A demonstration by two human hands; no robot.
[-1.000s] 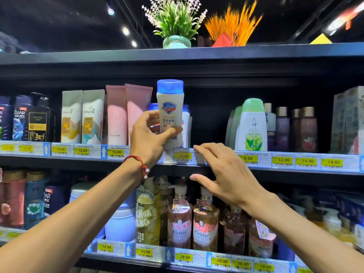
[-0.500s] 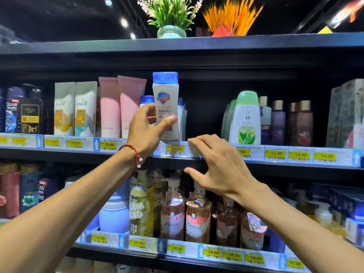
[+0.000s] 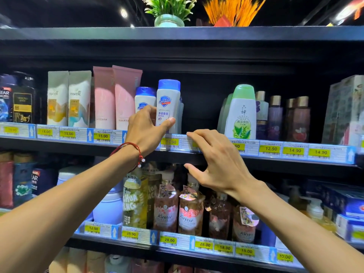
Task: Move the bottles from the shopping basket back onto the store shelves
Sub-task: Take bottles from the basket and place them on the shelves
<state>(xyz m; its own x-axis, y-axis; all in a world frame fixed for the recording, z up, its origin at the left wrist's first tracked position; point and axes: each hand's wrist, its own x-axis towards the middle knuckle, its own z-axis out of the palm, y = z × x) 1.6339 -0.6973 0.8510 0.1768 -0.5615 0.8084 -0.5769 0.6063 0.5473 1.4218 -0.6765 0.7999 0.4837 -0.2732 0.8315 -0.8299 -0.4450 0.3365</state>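
Note:
A white Safeguard bottle with a blue cap (image 3: 168,99) stands upright at the front edge of the upper shelf (image 3: 275,149). My left hand (image 3: 146,131) grips its lower part, thumb on the front and fingers behind. A second, matching bottle (image 3: 144,99) stands just behind and left of it. My right hand (image 3: 214,160) hovers by the shelf's price strip to the right, its bent fingers spread and holding nothing. The shopping basket is out of view.
Pink tubes (image 3: 116,97) and Pantene tubes (image 3: 69,99) stand left of the bottle. A dark gap lies to its right, then a green-capped bottle (image 3: 241,113). Pump bottles (image 3: 178,209) fill the lower shelf. Potted plants (image 3: 169,14) sit on the top board.
My left hand has lowered the Safeguard bottle from above the shelf edge down onto the shelf. My right hand has stayed near the price strip.

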